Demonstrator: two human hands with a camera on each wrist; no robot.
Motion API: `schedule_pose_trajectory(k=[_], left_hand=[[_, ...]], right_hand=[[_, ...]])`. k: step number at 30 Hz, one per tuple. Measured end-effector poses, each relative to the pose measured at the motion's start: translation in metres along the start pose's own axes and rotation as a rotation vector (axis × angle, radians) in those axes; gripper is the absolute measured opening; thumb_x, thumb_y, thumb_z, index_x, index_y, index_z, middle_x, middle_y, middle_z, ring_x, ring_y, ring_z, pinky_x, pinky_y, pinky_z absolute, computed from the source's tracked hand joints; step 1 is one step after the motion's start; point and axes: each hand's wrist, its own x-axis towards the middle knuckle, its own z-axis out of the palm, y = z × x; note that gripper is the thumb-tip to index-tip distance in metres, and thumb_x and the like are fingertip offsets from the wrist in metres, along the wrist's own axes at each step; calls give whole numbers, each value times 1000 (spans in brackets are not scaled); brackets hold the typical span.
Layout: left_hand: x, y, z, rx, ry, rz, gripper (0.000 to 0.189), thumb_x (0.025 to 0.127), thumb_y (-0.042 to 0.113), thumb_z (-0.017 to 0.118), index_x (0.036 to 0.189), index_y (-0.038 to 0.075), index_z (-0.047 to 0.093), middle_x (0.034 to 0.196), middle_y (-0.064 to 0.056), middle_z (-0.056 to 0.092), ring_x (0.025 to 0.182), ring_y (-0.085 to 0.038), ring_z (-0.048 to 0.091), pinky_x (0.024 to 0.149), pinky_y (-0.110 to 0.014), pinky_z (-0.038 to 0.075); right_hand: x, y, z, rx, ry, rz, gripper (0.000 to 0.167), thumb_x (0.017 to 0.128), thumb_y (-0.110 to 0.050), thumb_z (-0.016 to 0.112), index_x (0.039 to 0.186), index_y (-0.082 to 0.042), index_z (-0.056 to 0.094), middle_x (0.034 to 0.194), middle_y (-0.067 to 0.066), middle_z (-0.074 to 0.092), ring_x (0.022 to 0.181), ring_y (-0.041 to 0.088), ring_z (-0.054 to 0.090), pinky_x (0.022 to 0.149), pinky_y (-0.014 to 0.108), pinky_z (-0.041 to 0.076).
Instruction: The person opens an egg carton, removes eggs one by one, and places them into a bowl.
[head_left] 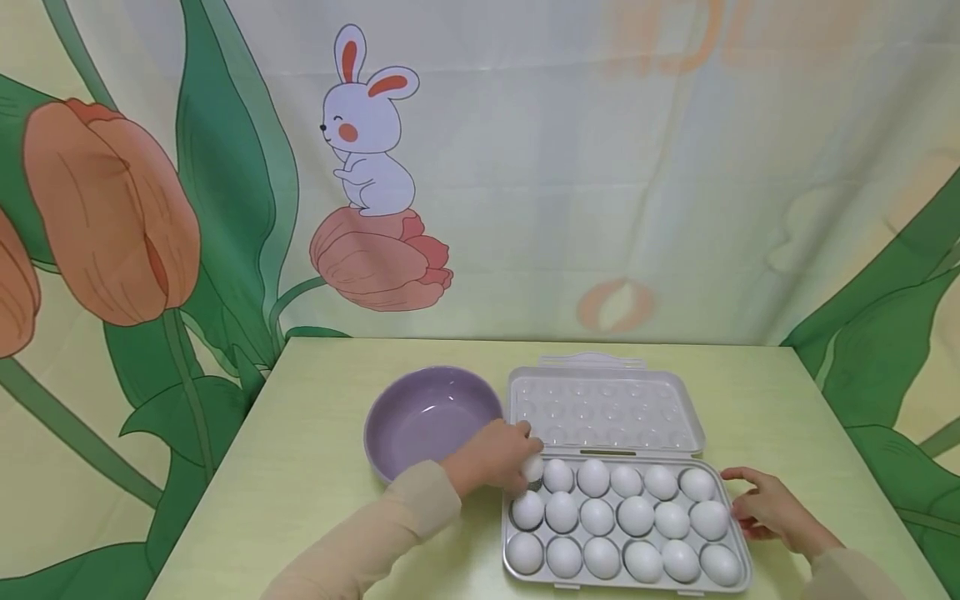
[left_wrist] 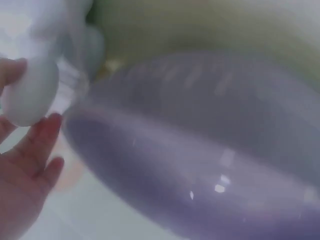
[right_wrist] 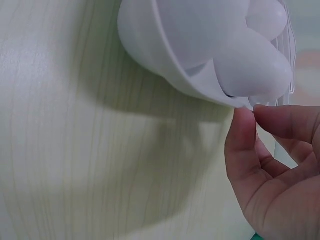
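Note:
My left hand (head_left: 495, 454) pinches a white egg (head_left: 533, 468) between thumb and fingers, at the back left corner of an egg tray (head_left: 738, 546). In the left wrist view the egg (left_wrist: 32, 92) shows between the fingertips. White eggs fill the tray's other cups in three rows. At the tray's right end, my right hand (head_left: 776, 508) pinches the rim with thumb and forefinger, seen closely in the right wrist view beside the tray's wall (right_wrist: 142, 52). The tray's clear lid (head_left: 600, 379) lies folded open behind it.
A purple bowl (head_left: 442, 382) stands left of the tray, its right side close to the lid and just behind my left hand. Everything rests on a pale wood-grain table (head_left: 300, 467). A printed cloth (head_left: 525, 167) with tulips and a rabbit hangs behind.

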Motion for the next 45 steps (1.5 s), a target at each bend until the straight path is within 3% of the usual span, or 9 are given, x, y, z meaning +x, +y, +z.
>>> schedule_pose_trajectory(k=[3, 8, 12, 17, 22, 30, 45], left_hand=[[-3, -12, -11, -130, 55, -5, 37, 66, 34, 67, 98, 18, 58, 84, 1, 51, 60, -12, 49, 53, -23, 41], [-13, -38, -29, -220, 133, -80, 33, 63, 28, 68, 91, 13, 59, 84, -1, 50, 60, -14, 50, 52, -24, 42], [-23, -58, -30, -268, 107, -196, 33, 65, 24, 67, 94, 10, 60, 92, -5, 53, 67, -18, 54, 60, -28, 46], [-29, -73, -12, -310, 34, -283, 34, 66, 25, 68, 94, 9, 56, 89, -6, 54, 74, -19, 54, 67, -32, 46], [-28, -75, 3, -430, -28, -323, 33, 65, 21, 69, 90, 11, 50, 82, -3, 54, 73, -17, 52, 66, -31, 44], [-20, -69, 12, -395, -119, -311, 32, 67, 23, 70, 89, 12, 51, 79, -2, 55, 75, -20, 54, 69, -34, 45], [-17, -72, 24, -473, -128, -341, 32, 65, 18, 74, 88, 9, 54, 79, -2, 56, 74, -18, 51, 68, -31, 42]], right_hand=[[0, -1, 0, 0, 1, 10, 63, 71, 4, 51, 130, 2, 30, 73, 8, 51, 56, 17, 52, 52, 30, 46], [-1, -2, 0, -1, 1, 11, 67, 71, 5, 52, 133, 5, 27, 74, 8, 51, 55, 16, 51, 52, 30, 47], [-1, -2, 0, 4, -1, 6, 67, 71, 5, 51, 133, 5, 26, 76, 8, 51, 56, 15, 51, 52, 30, 47], [-1, -3, 0, 2, 1, 13, 67, 72, 6, 51, 134, 5, 26, 79, 8, 51, 56, 15, 51, 53, 30, 47], [-1, -4, 0, 2, 4, 27, 67, 72, 6, 52, 134, 4, 26, 81, 9, 51, 58, 16, 52, 54, 31, 48], [-1, -7, 1, 6, 11, 53, 66, 73, 5, 53, 134, 2, 27, 81, 10, 51, 59, 16, 52, 55, 31, 48], [-2, -3, 0, 9, -10, 11, 66, 74, 4, 51, 135, 4, 25, 83, 9, 51, 62, 17, 51, 55, 31, 47]])
